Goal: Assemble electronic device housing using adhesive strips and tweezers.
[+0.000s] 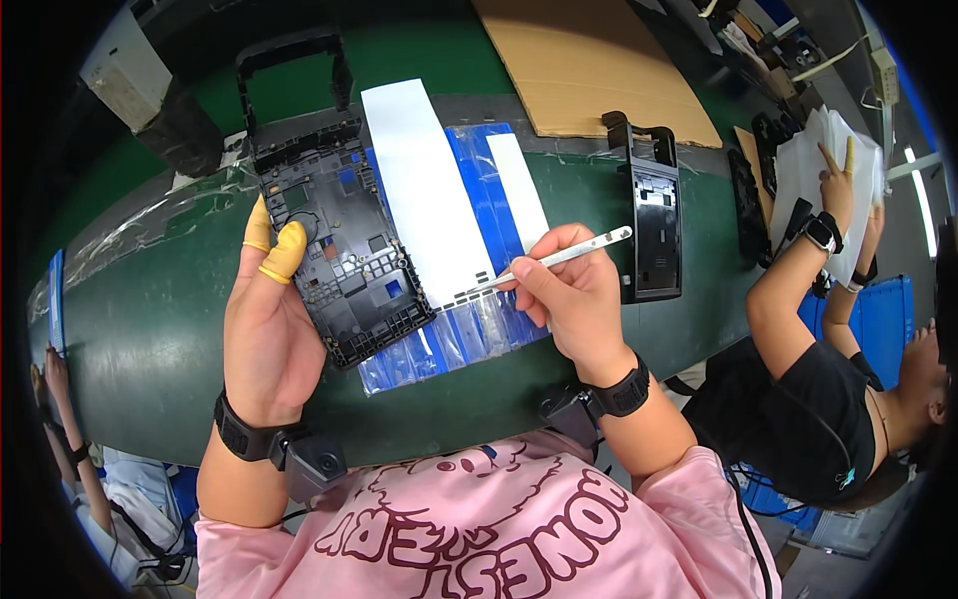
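My left hand (269,329), with yellow finger cots on thumb and a finger, grips the left edge of a black plastic housing (344,240). The housing is tilted, its ribbed inner side up and a handle-like frame at its far end. In my right hand (579,299) is a pair of silver tweezers (589,245), pinched between thumb and fingers. Their tips point down-left at a row of small dark pieces (469,296) along the near edge of a white sheet (424,170). Whether the tips hold a piece is too small to tell.
Under the sheet lies a blue plastic-covered pad (399,364) on the green table (150,349). Another black housing (655,230) stands to the right, with cardboard (599,70) behind. A co-worker (808,399) at the right handles white plastic film; another person's hands show at far left.
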`<state>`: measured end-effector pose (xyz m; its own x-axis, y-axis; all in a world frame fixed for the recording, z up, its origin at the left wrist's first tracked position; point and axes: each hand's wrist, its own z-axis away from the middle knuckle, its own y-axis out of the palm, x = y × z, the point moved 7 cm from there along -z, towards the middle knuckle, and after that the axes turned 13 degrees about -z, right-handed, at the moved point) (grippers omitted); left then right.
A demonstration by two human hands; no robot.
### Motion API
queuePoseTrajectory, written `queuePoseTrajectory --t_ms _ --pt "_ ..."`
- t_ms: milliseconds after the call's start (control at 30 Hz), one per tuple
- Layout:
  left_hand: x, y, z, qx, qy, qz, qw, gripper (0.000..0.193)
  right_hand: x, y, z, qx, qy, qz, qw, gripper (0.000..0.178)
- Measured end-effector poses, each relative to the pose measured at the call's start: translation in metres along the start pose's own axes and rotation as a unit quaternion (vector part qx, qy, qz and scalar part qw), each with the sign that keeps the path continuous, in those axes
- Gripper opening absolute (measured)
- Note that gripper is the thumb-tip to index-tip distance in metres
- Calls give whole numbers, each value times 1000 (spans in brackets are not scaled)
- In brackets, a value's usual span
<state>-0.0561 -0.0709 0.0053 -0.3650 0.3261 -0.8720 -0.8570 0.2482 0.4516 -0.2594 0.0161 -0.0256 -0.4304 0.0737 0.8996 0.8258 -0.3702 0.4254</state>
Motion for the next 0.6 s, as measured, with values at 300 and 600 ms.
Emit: queuePoseTrajectory --t_ms 300,600 --pt "4 1 2 8 -12 12 1000 38 -2 0 0 1 -4 6 1000 15" --pt "4 13 9 43 -24 45 998 40 28 24 12 42 0 -73 996 15"
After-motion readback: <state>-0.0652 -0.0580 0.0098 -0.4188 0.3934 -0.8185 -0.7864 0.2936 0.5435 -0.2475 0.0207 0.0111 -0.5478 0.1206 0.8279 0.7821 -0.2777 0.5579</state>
